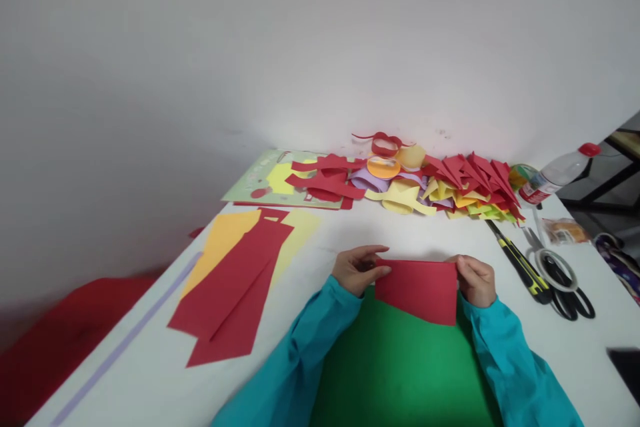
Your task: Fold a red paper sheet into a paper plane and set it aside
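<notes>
- Red paper [417,290] is stretched between the two hands in the head view, close to the body.
- Left hand [357,269]: grasping the upper left corner, thumb on the near face, index finger extended above the top edge.
- Right hand [476,278]: fingers curled, pinching the upper right corner.
- Bottle [557,177]: clear, red-capped; I cannot tell whether it holds liquid.
- Packet [565,231]: clear plastic, something orange inside.
</notes>
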The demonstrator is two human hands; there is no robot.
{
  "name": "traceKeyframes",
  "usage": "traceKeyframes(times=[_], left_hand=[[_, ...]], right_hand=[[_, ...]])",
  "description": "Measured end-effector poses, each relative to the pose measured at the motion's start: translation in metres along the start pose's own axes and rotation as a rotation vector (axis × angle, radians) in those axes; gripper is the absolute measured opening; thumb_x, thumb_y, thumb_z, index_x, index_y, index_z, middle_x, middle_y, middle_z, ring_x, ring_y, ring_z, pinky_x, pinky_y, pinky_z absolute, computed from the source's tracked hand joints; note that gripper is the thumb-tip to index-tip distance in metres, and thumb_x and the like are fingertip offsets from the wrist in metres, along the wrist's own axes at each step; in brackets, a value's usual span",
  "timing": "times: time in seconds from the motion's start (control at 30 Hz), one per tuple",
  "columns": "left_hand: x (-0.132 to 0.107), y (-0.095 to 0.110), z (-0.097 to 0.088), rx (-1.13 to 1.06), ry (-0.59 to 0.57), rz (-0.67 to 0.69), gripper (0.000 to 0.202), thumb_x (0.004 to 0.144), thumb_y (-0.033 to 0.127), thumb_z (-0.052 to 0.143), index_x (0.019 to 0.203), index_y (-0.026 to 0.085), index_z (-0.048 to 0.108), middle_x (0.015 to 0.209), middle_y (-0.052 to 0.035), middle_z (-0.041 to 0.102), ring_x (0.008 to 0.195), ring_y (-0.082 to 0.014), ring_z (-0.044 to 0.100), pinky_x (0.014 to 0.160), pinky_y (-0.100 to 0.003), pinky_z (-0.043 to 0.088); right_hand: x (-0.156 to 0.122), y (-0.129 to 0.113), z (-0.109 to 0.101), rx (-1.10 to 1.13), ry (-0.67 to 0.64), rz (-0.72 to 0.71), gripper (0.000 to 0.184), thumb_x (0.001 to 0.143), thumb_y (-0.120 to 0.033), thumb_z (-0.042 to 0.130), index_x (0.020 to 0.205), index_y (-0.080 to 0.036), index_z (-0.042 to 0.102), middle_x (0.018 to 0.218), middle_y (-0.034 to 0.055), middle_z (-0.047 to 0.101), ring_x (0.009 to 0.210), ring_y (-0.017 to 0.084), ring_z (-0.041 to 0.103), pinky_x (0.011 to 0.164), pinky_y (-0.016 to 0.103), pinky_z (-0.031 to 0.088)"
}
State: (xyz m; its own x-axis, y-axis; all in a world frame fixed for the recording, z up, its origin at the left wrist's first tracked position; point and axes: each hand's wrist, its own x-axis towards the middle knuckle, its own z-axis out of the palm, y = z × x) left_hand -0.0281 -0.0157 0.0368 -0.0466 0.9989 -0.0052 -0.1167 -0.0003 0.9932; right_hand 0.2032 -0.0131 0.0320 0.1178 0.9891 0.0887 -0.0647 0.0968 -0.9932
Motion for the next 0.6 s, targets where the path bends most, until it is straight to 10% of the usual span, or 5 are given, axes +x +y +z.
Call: traceKeyframes(times=[0.3,0.6], left_hand=[[0.001,0.004,-0.001,-0.016,-0.044,0.014,0.042,0.047,0.028,0.08,0.085,0.012,0.07,0.053,0.0033,0.052,0.046,-0.0054,0.044,0.043,-0.017,0.036],[-0.006,-0.015,0.015,-0.169,-0.015,0.037,0.051,0.049,0.035,0.079,0.092,0.012,0.068,0.074,-0.0071,0.067,0.06,-0.0139,0.058,0.052,-0.023,0.046]], right_hand=[[0.005,0.003,-0.002,-0.164,-0.084,-0.025,0.031,0.064,-0.049,0.067,0.063,-0.017,0.071,0.059,0.0056,0.067,0.055,0.019,0.06,0.049,0.028,0.047],[0.008,0.005,-0.001,-0.381,0.142,-0.093,0.022,0.062,-0.039,0.069,0.065,-0.017,0.07,0.055,0.0018,0.067,0.048,0.016,0.057,0.047,0.028,0.048]])
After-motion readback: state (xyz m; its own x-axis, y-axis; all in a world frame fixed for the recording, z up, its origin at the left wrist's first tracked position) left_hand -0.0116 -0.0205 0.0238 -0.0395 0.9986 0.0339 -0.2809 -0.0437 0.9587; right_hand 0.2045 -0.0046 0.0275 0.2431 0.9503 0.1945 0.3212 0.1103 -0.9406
